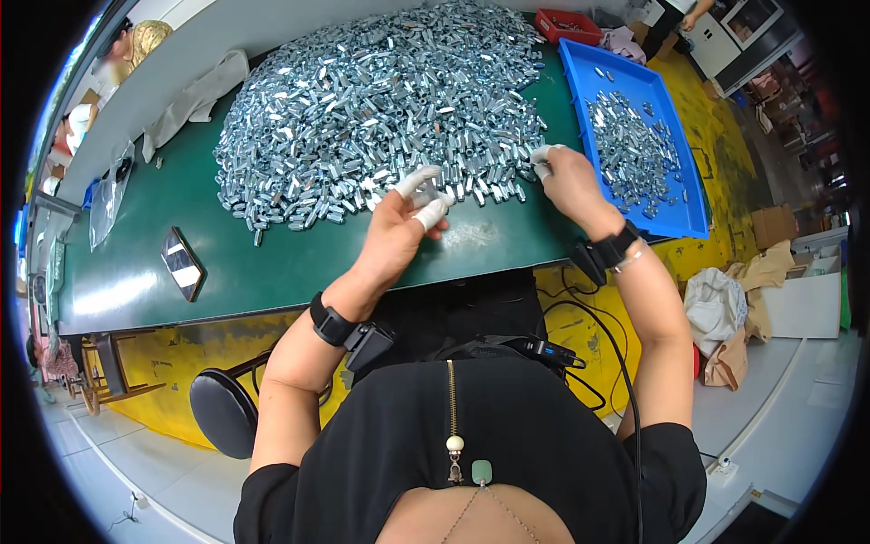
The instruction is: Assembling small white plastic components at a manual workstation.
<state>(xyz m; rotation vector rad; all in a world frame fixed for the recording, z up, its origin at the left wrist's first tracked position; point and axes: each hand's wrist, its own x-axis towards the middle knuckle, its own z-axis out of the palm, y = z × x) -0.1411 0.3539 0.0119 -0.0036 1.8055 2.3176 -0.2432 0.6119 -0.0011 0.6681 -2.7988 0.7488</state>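
A large heap of small shiny metal sleeve-like pieces [390, 109] covers much of the green table [272, 258]. At the heap's near edge is my left hand [399, 222], its thumb and forefinger curved and apart, with white covers on the fingertips. Grey metal shows blurred behind that gap, and I make out no piece gripped there. My right hand [571, 181] is at the heap's right edge, beside the blue tray [594, 181]. Its white-covered fingertips are pinched together; anything between them is too small to make out. More metal pieces [630, 150] lie spread in the tray.
A dark phone-like slab [183, 263] lies on the table at left, near a clear plastic bag [111, 204]. Behind the tray stands a red bin [568, 27]. A black stool [222, 412] is below the table edge, and a black cable [625, 363] runs past my right arm.
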